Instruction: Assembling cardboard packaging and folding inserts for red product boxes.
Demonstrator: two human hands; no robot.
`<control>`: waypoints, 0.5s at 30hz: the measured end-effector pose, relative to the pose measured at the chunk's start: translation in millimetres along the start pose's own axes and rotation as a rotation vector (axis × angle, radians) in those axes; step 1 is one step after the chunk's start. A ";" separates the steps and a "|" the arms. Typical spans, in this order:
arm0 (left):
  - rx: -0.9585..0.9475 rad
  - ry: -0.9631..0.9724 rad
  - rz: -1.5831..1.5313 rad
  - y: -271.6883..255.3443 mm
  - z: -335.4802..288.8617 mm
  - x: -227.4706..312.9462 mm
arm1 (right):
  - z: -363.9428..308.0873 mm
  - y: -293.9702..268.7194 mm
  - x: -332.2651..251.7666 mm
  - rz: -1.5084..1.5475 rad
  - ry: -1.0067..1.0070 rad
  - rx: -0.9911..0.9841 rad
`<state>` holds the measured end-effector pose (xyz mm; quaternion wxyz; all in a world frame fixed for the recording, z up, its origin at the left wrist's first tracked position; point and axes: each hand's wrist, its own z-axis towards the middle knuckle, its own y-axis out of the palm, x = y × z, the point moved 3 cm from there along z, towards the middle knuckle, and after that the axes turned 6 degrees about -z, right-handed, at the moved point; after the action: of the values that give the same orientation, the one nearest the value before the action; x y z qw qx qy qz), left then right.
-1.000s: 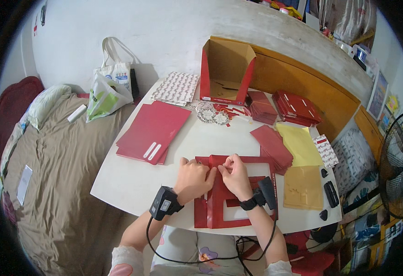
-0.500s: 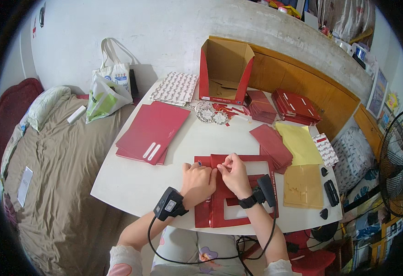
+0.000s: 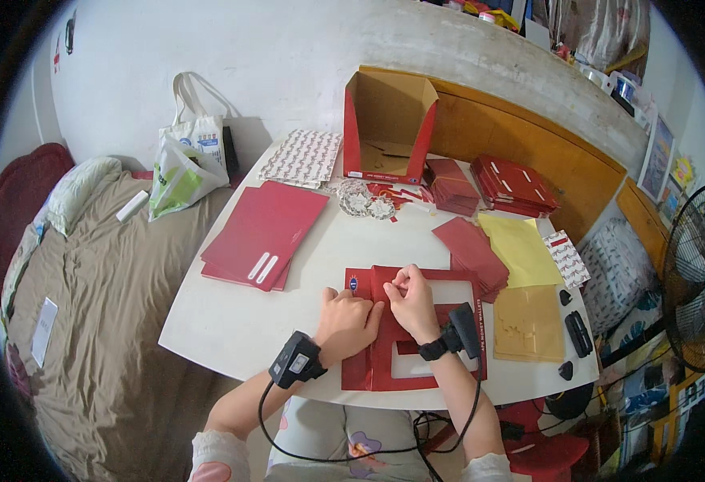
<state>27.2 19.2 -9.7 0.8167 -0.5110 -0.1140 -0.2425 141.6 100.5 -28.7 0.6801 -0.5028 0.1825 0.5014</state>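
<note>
From where I'm stood: 1 red cut-out card (image 3: 381, 357) lies flat on the white desk (image 3: 208, 321), near edge, w/ both hands over it. Rest goes by that card.

Beyond it: 1 open box (image 3: 389, 108), 2 round patterned cut-outs (image 3: 355, 199) approx., plus red scraps. Beyond & to its R: 1 stack of dark-red envelopes (image 3: 453, 189), 1 pile of red packs (image 3: 515, 183). Just off its R far corner, another envelope stack (image 3: 471, 253), so 2 total. R of it: 1 yellow sheet (image 3: 521, 249), 1 tan sheet (image 3: 529, 321), 1 patterned card (image 3: 568, 261), 3 black pcs (image 3: 578, 335). L & beyond: 1 pile of lg red sheets (image 3: 272, 225) (2+ showing), 1 patterned stack (image 3: 304, 157).

Pose: L hand (image 3: 347, 324) back up, fingers curled down onto the card's L part, thumb angled R; tips hidden, can't tell if its grip's apart or together. R hand (image 3: 411, 305) just beside, wrist bent, fingers folded in over the card's far part; can't tell whether that grip's clamped on anything. 2 wrist units (image 3: 298, 359), 1 per arm.
</note>
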 end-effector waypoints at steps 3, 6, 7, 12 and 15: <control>0.029 0.000 -0.016 2.8 -0.1 -0.1 | 1.0 0.5 2.7 0.011 0.044 -0.014; 0.064 -0.012 -0.050 6.7 -0.4 -2.6 | 2.1 -0.2 -1.3 0.007 0.008 0.011; 0.063 -0.012 -0.050 6.6 -0.2 -1.8 | 2.3 -0.3 -0.9 0.027 0.017 0.010; 0.079 -0.030 -0.100 7.2 0.6 -2.4 | 3.0 0.1 0.4 0.013 0.036 0.005; 0.088 -0.029 -0.104 6.4 0.3 -2.9 | 3.3 1.6 2.3 0.036 0.023 0.020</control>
<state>28.0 22.5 -15.8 0.8230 -0.4713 -0.1628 -0.2721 140.4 104.5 -29.8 0.6736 -0.4985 0.2043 0.5059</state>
